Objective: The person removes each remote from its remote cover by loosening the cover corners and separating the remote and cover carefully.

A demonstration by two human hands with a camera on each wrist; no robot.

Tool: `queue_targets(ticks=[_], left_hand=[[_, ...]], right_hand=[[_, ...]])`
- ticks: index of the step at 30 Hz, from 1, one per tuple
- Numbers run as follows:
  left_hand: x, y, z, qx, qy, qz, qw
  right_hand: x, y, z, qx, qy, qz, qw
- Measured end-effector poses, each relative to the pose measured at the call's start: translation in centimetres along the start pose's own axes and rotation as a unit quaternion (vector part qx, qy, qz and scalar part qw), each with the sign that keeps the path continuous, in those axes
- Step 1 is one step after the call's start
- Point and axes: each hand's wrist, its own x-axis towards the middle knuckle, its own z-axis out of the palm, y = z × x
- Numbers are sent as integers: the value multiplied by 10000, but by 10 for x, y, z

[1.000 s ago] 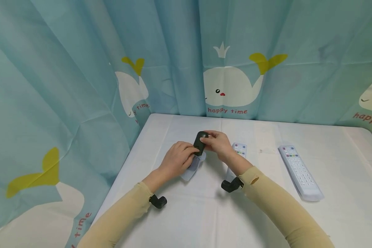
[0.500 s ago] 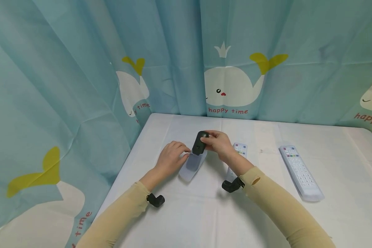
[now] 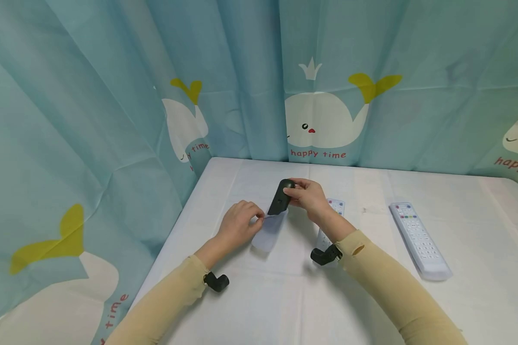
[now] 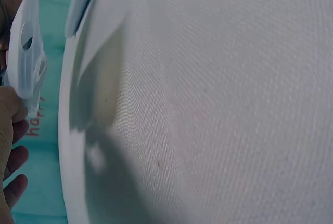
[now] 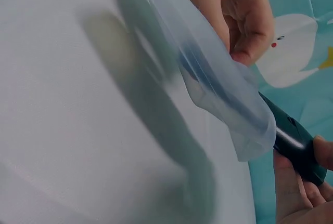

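My right hand (image 3: 310, 199) grips a dark remote control (image 3: 280, 197) by its rounded far end, thumb on top. The remote's lower end sits at the mouth of a translucent soft cover (image 3: 267, 235), which hangs tilted over the table; the right wrist view shows the dark body (image 5: 296, 151) sticking out of the cover (image 5: 218, 78). At the left edge of that mouth, my left hand (image 3: 238, 223) pinches the cover's rim between thumb and forefinger. Round holes show in the cover's end (image 4: 26, 52) in the left wrist view.
A white remote (image 3: 335, 206) in a clear cover lies partly under my right wrist. Farther right lies another white remote (image 3: 418, 242), also in a clear cover. A blue curtain (image 3: 250, 96) with whale prints hangs behind the white table (image 3: 259, 306).
My left fingers have left the dark remote and now pinch the cover's rim. My right hand has moved slightly up and right, tilting the remote more.
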Motion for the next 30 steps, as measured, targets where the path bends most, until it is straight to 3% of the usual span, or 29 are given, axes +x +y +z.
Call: queue_targets(ticks=[3,6,9,13,16,22,30], left_hand=[[1,0,0,-66,39,-85,9999],[4,3,-1,-136,237,51,9996],[11,9,-1,-66,352,526,9980],[19,17,1,275,263,1304,9907],[22,21,3,591,141,1560,9859],[24,25,4,936,52,1631,9821],[22,24,3,917,161,1469,9848]], right_hand=[[0,1,1,12,-25,43,10000],[0,3,2,-29,-51,40,10000],[-1,6,4,-74,-83,48,9999],[-1,9,7,-70,-153,-14,9999],[-2,9,10,-96,-213,-65,9997],[-4,10,13,-149,-244,-22,9996],[-5,9,13,-170,-221,30,9996]])
